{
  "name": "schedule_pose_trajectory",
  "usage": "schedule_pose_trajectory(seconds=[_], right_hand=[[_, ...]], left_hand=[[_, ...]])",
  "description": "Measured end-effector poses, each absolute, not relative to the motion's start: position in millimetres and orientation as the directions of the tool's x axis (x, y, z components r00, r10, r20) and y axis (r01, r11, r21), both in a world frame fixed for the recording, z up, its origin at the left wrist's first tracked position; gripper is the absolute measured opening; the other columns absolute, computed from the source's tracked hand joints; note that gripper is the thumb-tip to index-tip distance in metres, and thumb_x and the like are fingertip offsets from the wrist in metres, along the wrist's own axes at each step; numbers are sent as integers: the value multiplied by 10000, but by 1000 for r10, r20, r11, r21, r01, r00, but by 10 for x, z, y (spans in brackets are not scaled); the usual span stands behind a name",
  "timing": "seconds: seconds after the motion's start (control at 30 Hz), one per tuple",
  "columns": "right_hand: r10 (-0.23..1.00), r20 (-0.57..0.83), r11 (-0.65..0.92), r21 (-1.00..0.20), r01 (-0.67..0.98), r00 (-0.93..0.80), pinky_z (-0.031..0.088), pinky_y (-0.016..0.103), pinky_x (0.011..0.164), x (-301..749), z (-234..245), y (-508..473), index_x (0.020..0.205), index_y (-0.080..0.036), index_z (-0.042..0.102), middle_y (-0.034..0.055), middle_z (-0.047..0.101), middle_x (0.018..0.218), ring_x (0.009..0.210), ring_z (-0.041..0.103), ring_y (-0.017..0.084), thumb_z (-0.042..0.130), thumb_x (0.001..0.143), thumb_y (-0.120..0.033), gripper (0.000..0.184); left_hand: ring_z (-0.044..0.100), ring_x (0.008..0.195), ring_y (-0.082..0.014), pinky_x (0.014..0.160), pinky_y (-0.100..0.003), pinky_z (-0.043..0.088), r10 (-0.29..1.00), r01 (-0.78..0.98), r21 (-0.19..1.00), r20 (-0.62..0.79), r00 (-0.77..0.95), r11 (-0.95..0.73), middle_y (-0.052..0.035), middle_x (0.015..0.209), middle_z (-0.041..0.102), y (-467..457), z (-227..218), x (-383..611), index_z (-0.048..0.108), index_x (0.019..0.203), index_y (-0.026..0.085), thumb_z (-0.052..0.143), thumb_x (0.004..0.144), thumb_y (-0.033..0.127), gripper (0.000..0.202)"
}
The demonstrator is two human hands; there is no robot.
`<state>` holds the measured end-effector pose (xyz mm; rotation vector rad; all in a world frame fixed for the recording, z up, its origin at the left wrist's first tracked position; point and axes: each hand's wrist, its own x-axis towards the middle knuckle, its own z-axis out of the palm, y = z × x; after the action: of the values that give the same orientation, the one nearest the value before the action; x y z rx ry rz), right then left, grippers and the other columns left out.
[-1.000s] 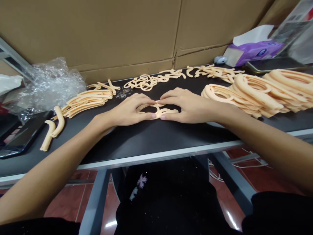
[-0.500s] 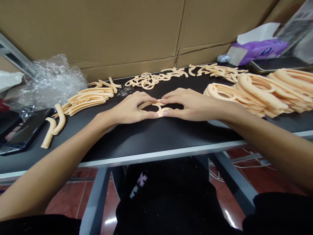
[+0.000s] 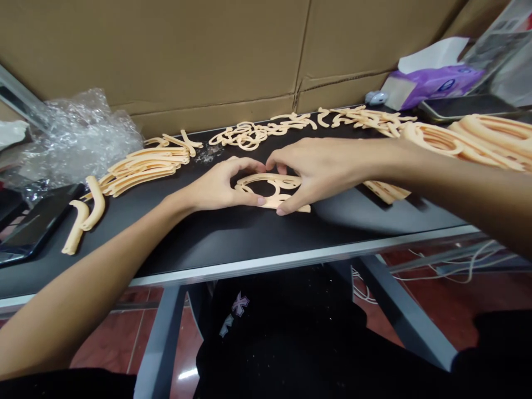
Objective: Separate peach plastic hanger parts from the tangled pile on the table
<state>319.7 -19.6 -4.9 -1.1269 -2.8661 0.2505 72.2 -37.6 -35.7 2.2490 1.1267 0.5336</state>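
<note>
A beige plastic frame (image 3: 286, 180) with rounded openings lies over the black tabletop between my two hands. My left hand (image 3: 222, 185) grips its left end, thumb on the near edge and fingers bent over the far side. From the right, my right hand (image 3: 328, 166) is closed around the frame's middle, with the thumb at the near edge and the fingertips at the far edge. Part of the frame is hidden under the right hand. Whether it is one piece or several laid together, I cannot tell.
Curved beige strips (image 3: 145, 166) are stacked on the left, near two loose curved pieces (image 3: 96, 202) and bubble wrap (image 3: 78, 138). Small hook-shaped parts (image 3: 249, 136) lie along the back. Larger oval frames (image 3: 494, 138) are piled right, before a purple tissue pack (image 3: 440, 86). Cardboard (image 3: 208, 55) stands behind.
My right hand has moved slightly up and turned, its forearm now crossing the oval pile. More of the frame shows, and its right part sits nearer to me. The left hand has barely moved.
</note>
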Motion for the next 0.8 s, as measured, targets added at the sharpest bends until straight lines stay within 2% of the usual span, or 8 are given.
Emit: schedule_pose_trajectory(seconds=[0.17,0.23,0.33,0.47,0.6,0.7,0.8], right_hand=[[642,-2,758,-146,635,-767,548,440,800,3180,14,-139,1277,-314,754,55,814,985,952,757,359,917,638,-642,736],[656,-17,749,-108,653,-755,546,430,817,3212,58,-147,1324,-310,741,56,823,1054,987,764,352,901,677,-629,739],[703,-31,710,-29,703,-711,516,386,817,3278,141,-177,1377,-251,724,68,826,1139,1010,770,298,804,809,-626,686],[756,-30,655,47,754,-654,478,368,789,3354,202,-178,1354,-182,751,72,832,1089,985,765,265,708,883,-665,676],[764,-109,643,52,764,-636,498,370,773,3384,216,-152,1205,-229,820,57,833,1023,939,757,269,718,884,-629,523],[746,-196,653,30,757,-636,502,365,768,3398,232,-159,1169,-243,820,60,827,1019,935,746,265,682,919,-567,432],[755,-215,640,33,768,-620,493,366,774,3419,231,-165,1209,-231,800,72,824,1044,935,736,260,647,938,-505,414]], left_hand=[[649,1341,-323,1185,-492,489,837,467,774,143,528,-427,-138,1421,726,-317,-374,711,736,1329,182,839,835,576,640],[651,1336,-321,1168,-489,505,857,433,806,168,487,-404,-145,1405,731,-298,-386,709,732,1334,181,821,851,592,640],[670,1291,-316,1145,-499,523,875,433,816,170,454,-383,-142,1353,750,-282,-403,709,726,1341,184,802,859,619,654],[698,1178,-287,1107,-485,531,855,488,760,167,491,-429,-136,1280,770,-286,-409,713,749,1276,165,785,879,601,591],[701,1088,-247,1057,-431,535,813,509,689,204,545,-515,-112,1202,781,-292,-426,723,759,1173,164,763,904,543,465],[690,1099,-240,1068,-422,512,761,518,599,261,594,-610,-85,1179,781,-296,-449,736,771,1116,194,723,934,487,348],[682,1132,-245,1123,-444,465,699,509,518,285,656,-688,-67,1159,785,-306,-456,745,793,1069,224,677,969,454,276]])
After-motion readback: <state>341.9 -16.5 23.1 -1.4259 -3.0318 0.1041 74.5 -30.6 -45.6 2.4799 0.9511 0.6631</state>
